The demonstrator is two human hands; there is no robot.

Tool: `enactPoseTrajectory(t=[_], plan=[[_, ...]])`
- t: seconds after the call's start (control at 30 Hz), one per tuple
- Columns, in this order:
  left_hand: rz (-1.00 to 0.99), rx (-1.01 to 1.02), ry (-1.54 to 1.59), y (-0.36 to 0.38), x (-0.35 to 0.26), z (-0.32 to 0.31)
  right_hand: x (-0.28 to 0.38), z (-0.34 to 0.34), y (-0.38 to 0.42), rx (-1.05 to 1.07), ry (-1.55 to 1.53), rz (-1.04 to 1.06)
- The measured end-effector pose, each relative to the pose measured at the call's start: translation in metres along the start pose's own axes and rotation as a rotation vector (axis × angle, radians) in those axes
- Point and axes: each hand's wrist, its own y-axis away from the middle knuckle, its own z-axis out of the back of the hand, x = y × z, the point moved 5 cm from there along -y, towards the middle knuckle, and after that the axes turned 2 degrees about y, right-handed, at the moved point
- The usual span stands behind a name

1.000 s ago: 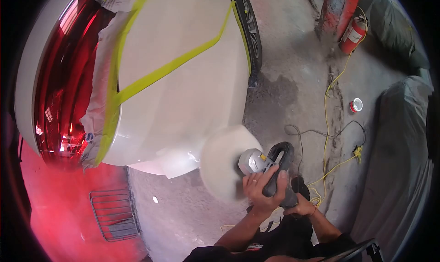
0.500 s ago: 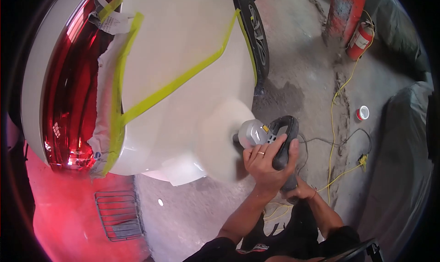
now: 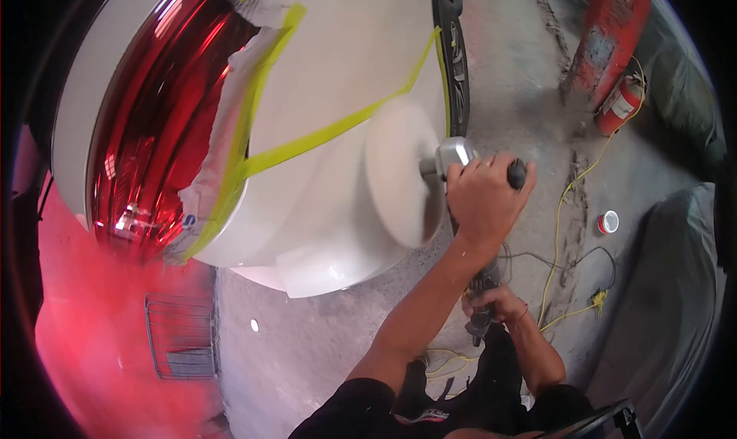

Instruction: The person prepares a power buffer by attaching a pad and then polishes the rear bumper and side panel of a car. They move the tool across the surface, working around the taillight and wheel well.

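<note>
A rotary polisher [image 3: 454,153] with a silver head carries a large white polishing pad [image 3: 399,174], its edge smeared by motion. The pad stands steeply tilted against the white car body panel [image 3: 330,208]; how much of it touches is hard to see. Wrapped round the black front handle by the head is my left hand [image 3: 489,197]. Lower down, my right hand [image 3: 503,304] grips the rear of the tool's dark body. Yellow-green masking tape [image 3: 318,137] crosses the panel just left of the pad. More tape and paper border the red tail light [image 3: 157,124].
Near the floor's right side are a red pillar [image 3: 606,43], a fire extinguisher [image 3: 620,105] and a small round container [image 3: 608,222]. A yellow cord [image 3: 559,224] runs along the concrete. At right lies a grey cover [image 3: 652,293]; a wire rack [image 3: 180,337] stands lower left.
The polisher and both hands have shifted along the panel, with the pad now up by the tape. The tool has turned, so the pad appears narrower. My view has shifted too.
</note>
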Motion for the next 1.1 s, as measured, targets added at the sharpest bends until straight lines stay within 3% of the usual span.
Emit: enactPoseTrajectory(t=[0.2,0.3,0.5,0.53,0.63,1.1], plan=[[0.070,0.094,-0.006,0.015,0.002,0.002,-0.013,0.000,0.002,-0.029,-0.018,-0.018],[-0.011,0.001,-0.027,0.049,-0.003,0.032,-0.046,0.003,0.013,0.045,0.019,0.014],[-0.013,-0.079,0.071,0.135,0.000,0.101,-0.085,-0.004,0.055,-0.046,0.386,0.070],[0.026,-0.057,0.109,0.154,0.003,0.115,-0.109,0.003,0.073,-0.084,0.398,-0.135],[0.069,-0.040,0.176,0.182,0.011,0.139,-0.120,-0.004,0.087,-0.090,0.566,-0.148],[0.085,-0.126,0.338,0.245,0.042,0.191,-0.164,-0.022,0.106,-0.179,0.797,0.003]])
